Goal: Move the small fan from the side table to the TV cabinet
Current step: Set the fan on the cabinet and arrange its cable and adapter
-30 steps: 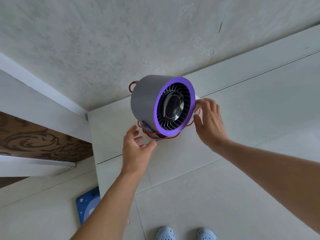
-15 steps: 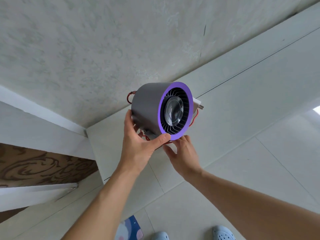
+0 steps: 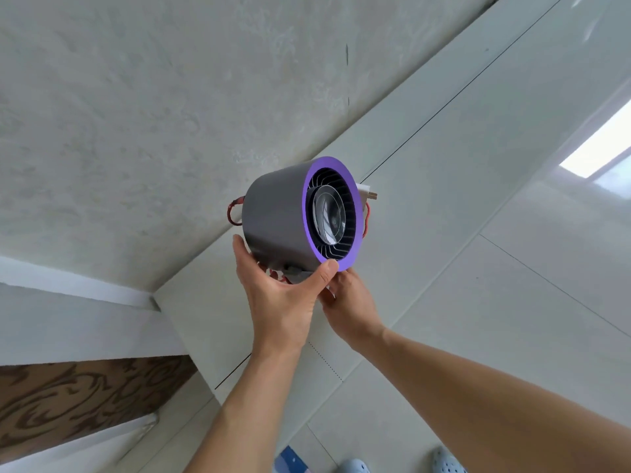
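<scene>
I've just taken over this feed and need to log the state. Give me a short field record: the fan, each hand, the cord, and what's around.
fan: grey drum with purple front ring, lifted, grille facing right in view
left hand: grips the fan's underside, thumb on the purple rim, fingers round the back
right hand: under the fan's front edge, mostly hidden behind the left; grip not visible
red cord: loops out behind the drum and on the far side
white plug: sticks out behind the rim
surroundings: pale surface; tiled floor; blue slippers

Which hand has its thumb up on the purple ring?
The left hand: its thumb touches the purple front ring of the grey round fan. The right hand sits underneath, mostly hidden behind it.
</scene>
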Available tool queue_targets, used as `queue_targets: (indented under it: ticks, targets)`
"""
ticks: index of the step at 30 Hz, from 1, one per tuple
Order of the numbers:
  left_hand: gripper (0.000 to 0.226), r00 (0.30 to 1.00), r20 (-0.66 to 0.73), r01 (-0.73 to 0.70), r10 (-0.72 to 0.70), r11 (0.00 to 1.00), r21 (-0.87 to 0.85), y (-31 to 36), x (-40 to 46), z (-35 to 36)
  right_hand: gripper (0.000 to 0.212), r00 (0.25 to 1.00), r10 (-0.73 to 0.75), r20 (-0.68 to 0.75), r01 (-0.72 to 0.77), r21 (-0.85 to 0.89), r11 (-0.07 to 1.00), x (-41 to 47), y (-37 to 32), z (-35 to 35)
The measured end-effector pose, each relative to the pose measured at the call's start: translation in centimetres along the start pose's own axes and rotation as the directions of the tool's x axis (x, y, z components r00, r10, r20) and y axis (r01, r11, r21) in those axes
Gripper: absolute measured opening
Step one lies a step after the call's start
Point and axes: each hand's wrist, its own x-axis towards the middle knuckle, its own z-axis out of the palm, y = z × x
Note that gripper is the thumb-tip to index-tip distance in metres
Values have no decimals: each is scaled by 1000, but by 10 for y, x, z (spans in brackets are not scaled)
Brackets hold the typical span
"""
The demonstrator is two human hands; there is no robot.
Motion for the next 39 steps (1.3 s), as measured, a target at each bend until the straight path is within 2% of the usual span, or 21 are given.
queue_targets:
  ticks: [7, 11, 15, 18, 22, 27, 34, 36, 39]
  targets:
    - [128, 990, -142, -21, 24, 999, 26, -2, -20, 27, 33, 988, -81, 132, 89, -57, 994, 3, 15, -25]
    - [126, 984, -179, -6, 17, 998, 58, 0, -23, 35, 60, 988, -82, 131, 95, -98, 991, 4, 16, -34]
    - [116, 984, -175, -16, 19, 1000, 19, -1, -16, 33, 24, 990, -88, 109, 95, -61, 994, 2, 15, -33]
    - [115, 981, -191, -25, 29, 999, 21, -1, -14, 32, 16, 995, -65, 78, 71, -68, 995, 1, 14, -34]
    - [115, 980, -193, -34, 39, 999, 33, 1, -15, 36, 15, 996, -52, 66, 55, -43, 998, 2, 15, -36]
    - [118, 977, -206, -21, 50, 990, 137, -1, -19, 39, 16, 998, -42, 56, 42, -4, 999, -1, 18, -35]
    - [124, 975, -207, -24, 84, 961, 276, 2, -23, 44, 26, 997, 61, -40, -55, 153, 987, -8, 20, -27]
    - [126, 973, -211, -27, 93, 954, 298, 2, -24, 45, 22, 996, 78, -32, -73, 153, 986, -7, 20, -27]
    - [127, 970, -218, -31, 109, 943, 333, 1, -23, 45, 28, 997, 79, -22, -75, 133, 988, -6, 18, -28]
